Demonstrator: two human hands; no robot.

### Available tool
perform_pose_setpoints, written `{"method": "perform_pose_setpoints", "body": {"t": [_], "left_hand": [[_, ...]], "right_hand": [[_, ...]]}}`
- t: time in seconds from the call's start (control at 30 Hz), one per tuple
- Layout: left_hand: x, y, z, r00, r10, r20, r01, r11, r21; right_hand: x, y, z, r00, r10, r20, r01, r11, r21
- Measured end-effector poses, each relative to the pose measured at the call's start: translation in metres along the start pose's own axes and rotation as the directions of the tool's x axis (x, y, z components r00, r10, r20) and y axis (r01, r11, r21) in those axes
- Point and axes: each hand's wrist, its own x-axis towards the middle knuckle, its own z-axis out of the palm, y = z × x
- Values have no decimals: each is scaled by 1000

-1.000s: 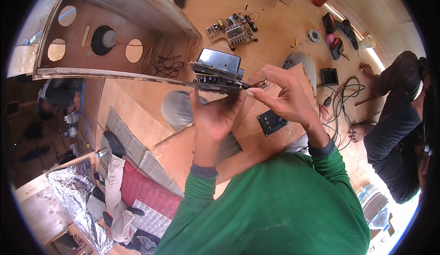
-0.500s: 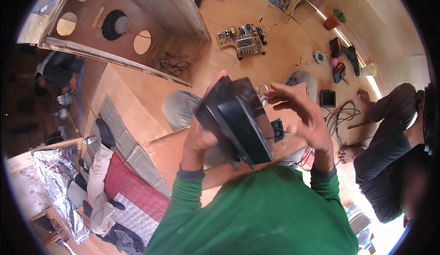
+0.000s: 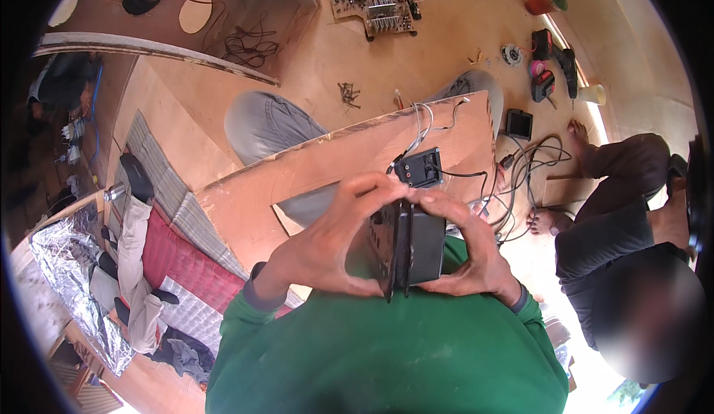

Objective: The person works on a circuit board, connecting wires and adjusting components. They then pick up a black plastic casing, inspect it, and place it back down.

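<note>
Close to my chest, a black plastic housing (image 3: 427, 246) with a flat flanged plate is held upright between both hands. My left hand (image 3: 327, 243) grips the plate side, its thumb at the lower edge and its fingers at the top. My right hand (image 3: 476, 254) clasps the box side the same way, fingertips meeting the left ones. Just beyond lies a small black panel (image 3: 419, 170) with wires on a wooden board (image 3: 260, 191) across my lap. Left of the housing, the board has a rectangular cut-out (image 3: 306, 207), partly hidden by my left hand.
A circuit board (image 3: 375, 8) lies on the floor ahead, with screws (image 3: 348, 94) nearer me. Far left stands a wooden cabinet (image 3: 186, 49) with round holes. Cables (image 3: 532, 168), a black cordless drill (image 3: 569, 72) and a seated person (image 3: 617, 213) are at the right.
My right hand has come from a spread, raised position onto the housing. The housing has turned upright and moved nearer my chest, uncovering the board and wired panel. The view has shifted.
</note>
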Motion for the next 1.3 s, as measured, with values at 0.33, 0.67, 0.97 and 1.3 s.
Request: {"method": "perform_pose_setpoints", "body": {"t": [0.33, 0.67, 0.97, 1.3], "left_hand": [[-23, 8, 18, 986, 47, -158, -51, 998, -24], [-20, 1, 21, 966, 130, -224, -119, 991, 61], [-15, -27, -1, 846, 55, -530, -222, 940, -258], [-7, -40, -20, 631, -295, -717, -302, 759, -577]], "right_hand": [[-10, -6, 7, 997, -70, -39, 73, 995, 62], [-7, -2, -12, 992, -125, -27, 125, 992, 4], [-22, 24, -41, 864, 150, -481, -23, 965, 260], [92, 130, -167, 561, 324, -762, 519, 579, 629]]}}
